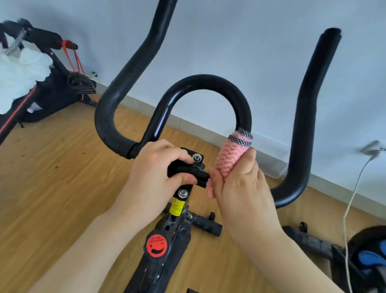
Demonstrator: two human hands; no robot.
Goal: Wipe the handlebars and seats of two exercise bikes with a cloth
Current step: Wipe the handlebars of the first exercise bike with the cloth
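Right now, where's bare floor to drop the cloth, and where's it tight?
Free: wood floor left of the bike post, up to the dark machine by the wall. Tight: the handlebar centre, where left hand and right hand with the pink cloth meet; cable and second bike crowd the right.

Bar top and cloth partly unseen

The left bar [133, 72] runs off the top edge; the right hand [246, 187] hides the cloth's [231, 154] lower part.

Handlebars [206, 85] glossy black at the loop, matt outside; cloth [230, 156] pink, ribbed knit; floor [47, 169] smooth wood.
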